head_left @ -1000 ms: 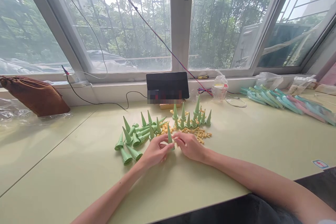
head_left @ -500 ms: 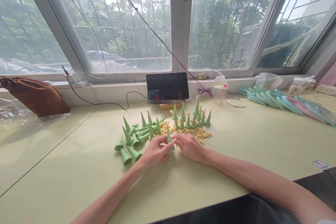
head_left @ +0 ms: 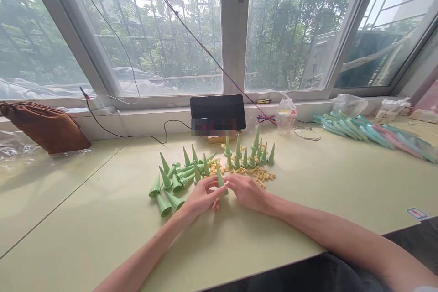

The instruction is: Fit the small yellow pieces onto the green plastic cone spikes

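My left hand (head_left: 204, 194) is closed round a green plastic cone (head_left: 220, 176), which points up and leans a little left. Beside it, my right hand (head_left: 245, 190) has its fingers pinched at the cone's side; whatever small piece they hold is hidden. To the left lie several loose green cones (head_left: 163, 205), some upright and some on their sides. Behind my right hand stand more green cones (head_left: 256, 139), some stacked on others. Small yellow plastic pieces (head_left: 262, 174) are scattered around them.
A dark tablet (head_left: 218, 112) leans on a small stand by the window. On the left sits a brown drawstring bag (head_left: 48, 127). Teal and pink plastic strips (head_left: 369, 132) lie at the right, near a coiled white cable (head_left: 307, 133) and a bagged cup (head_left: 286, 118).
The cone in my left hand has tilted slightly further left. My left fingers have shifted a little beneath it; otherwise both hands stay in nearly the same place.
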Available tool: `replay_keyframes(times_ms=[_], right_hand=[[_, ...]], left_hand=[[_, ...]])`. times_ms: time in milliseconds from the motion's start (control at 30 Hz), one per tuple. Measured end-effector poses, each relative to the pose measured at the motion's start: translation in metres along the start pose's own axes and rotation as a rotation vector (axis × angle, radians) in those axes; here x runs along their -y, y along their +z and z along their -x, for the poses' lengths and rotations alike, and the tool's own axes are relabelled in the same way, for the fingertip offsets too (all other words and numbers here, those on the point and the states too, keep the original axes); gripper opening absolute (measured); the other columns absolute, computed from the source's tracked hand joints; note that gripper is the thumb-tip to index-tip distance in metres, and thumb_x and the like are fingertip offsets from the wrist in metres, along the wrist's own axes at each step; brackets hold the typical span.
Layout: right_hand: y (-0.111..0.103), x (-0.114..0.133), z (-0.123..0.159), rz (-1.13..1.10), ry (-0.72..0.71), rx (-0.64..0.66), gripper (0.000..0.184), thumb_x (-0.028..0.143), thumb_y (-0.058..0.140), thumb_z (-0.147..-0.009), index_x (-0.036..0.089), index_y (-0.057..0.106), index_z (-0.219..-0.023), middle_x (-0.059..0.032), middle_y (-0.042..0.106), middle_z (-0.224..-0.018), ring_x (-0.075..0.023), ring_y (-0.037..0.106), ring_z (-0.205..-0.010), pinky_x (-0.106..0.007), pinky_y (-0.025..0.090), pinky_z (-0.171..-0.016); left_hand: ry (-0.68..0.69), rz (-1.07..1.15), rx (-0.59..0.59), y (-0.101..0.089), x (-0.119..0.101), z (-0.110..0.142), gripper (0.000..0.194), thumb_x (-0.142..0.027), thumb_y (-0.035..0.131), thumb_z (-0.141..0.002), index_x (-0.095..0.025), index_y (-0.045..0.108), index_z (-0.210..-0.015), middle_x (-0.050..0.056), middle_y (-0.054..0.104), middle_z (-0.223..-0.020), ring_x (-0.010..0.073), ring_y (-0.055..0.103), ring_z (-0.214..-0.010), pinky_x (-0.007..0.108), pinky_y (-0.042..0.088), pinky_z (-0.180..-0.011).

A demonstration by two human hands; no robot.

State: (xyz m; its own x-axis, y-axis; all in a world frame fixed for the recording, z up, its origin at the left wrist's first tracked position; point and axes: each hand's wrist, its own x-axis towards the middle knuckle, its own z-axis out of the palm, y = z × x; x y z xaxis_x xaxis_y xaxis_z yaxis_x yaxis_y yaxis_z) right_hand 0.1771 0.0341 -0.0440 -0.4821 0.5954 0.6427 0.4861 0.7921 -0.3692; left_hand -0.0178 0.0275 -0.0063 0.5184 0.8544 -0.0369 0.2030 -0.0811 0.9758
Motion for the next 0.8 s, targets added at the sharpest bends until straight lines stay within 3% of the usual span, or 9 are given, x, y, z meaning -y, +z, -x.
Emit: replay_keyframes(times_ms=[167, 367, 500, 800], right_hand=[[-0.0007, 0.002, -0.001, 0.006, 0.005, -0.029, 0.018, 0.017, 0.043, -0.097, 0.018, 0.058, -0.106, -0.0076, 0.069, -0.092, -0.0158, 0.064, -0.076, -0.025, 0.05, -0.064], [-0.0015, 0.0034, -0.0007, -0.015, 0.044, -0.037, 0.021, 0.017, 0.043, -0.097, 0.018, 0.058, -0.111, -0.0091, 0.07, -0.097, -0.0184, 0.068, -0.082, -0.028, 0.053, -0.067], [-0.0044, 0.0057, -0.0017, -0.064, 0.082, -0.019, 0.021, 0.017, 0.041, -0.097, 0.016, 0.059, -0.108, -0.0095, 0.07, -0.094, -0.0187, 0.067, -0.081, -0.029, 0.052, -0.069], [-0.0032, 0.0039, -0.0025, -0.155, 0.169, -0.02, 0.025, 0.027, 0.038, -0.1, 0.017, 0.058, -0.088, -0.0011, 0.058, -0.072, -0.0118, 0.051, -0.062, -0.023, 0.041, -0.061]], left_hand=[[0.052, -0.035, 0.007, -0.0006, 0.0036, -0.0003, 0.038, -0.042, 0.066, -0.081, -0.018, 0.056, -0.108, 0.008, 0.064, -0.103, 0.0095, 0.059, -0.051, 0.025, 0.048, -0.049], [0.157, -0.277, -0.1, 0.0019, 0.0014, 0.0021, 0.025, -0.036, 0.064, -0.082, -0.017, 0.055, -0.097, -0.003, 0.057, -0.069, 0.0097, 0.054, -0.048, 0.023, 0.046, -0.048], [0.193, -0.371, -0.152, 0.0049, -0.0016, 0.0029, 0.018, -0.034, 0.059, -0.085, -0.017, 0.055, -0.089, -0.005, 0.053, -0.062, 0.0085, 0.049, -0.046, 0.023, 0.045, -0.049], [0.233, -0.533, -0.231, 0.0073, 0.0023, 0.0015, 0.013, -0.031, 0.056, -0.087, -0.018, 0.055, -0.089, -0.007, 0.047, -0.059, 0.0088, 0.044, -0.049, 0.024, 0.042, -0.057]])
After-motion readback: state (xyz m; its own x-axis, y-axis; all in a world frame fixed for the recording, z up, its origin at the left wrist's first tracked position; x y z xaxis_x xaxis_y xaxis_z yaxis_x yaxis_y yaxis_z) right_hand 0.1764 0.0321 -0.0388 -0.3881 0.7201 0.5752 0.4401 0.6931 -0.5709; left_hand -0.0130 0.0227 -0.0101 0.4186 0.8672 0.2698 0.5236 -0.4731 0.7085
